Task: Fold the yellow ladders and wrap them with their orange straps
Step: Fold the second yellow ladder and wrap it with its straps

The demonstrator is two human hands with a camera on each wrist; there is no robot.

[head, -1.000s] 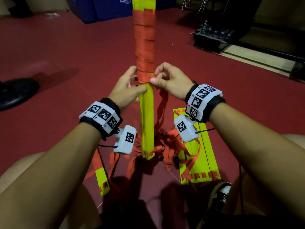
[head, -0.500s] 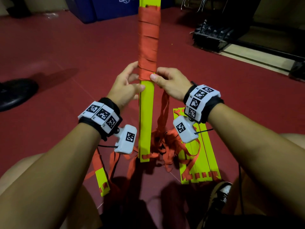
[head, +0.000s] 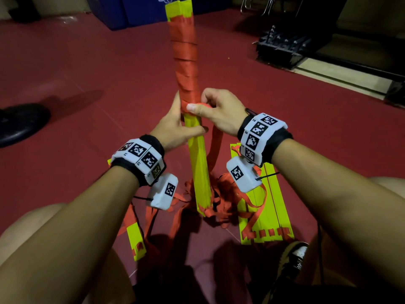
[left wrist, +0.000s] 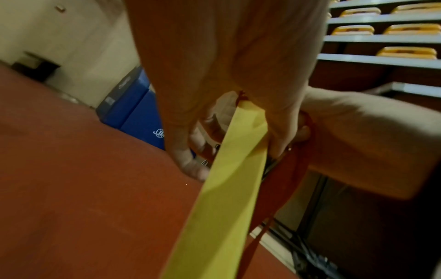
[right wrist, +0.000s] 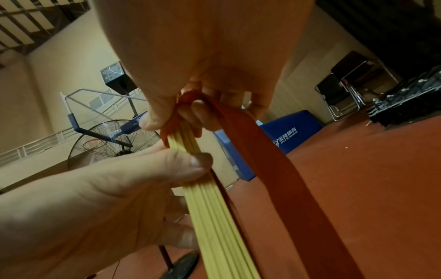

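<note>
A folded bundle of yellow ladder slats [head: 198, 163] stands upright on the red floor. Its upper half is wound in orange strap [head: 184, 60]. My left hand [head: 175, 128] grips the bare yellow part just under the wrapping, thumb across the front. My right hand [head: 213, 113] pinches the orange strap at the lowest turn, thumb pressed on the bundle. In the right wrist view the strap [right wrist: 274, 169] runs down from my fingers beside the slats [right wrist: 210, 207]. The left wrist view shows the bundle [left wrist: 226, 188] between my fingers. Loose strap [head: 215, 145] hangs to a heap at the base.
A second set of yellow slats [head: 263, 207] lies flat at right, and a single slat [head: 135, 240] at left. A dark shoe [head: 22, 123] sits far left, blue mats [head: 140, 12] and a black rack [head: 289, 49] behind. My knees and shoe [head: 291, 257] are close below.
The bundle has turned and its top leans left, showing its edge. My right hand has brought the strap round to the front, thumb on it. My left hand has regripped lower.
</note>
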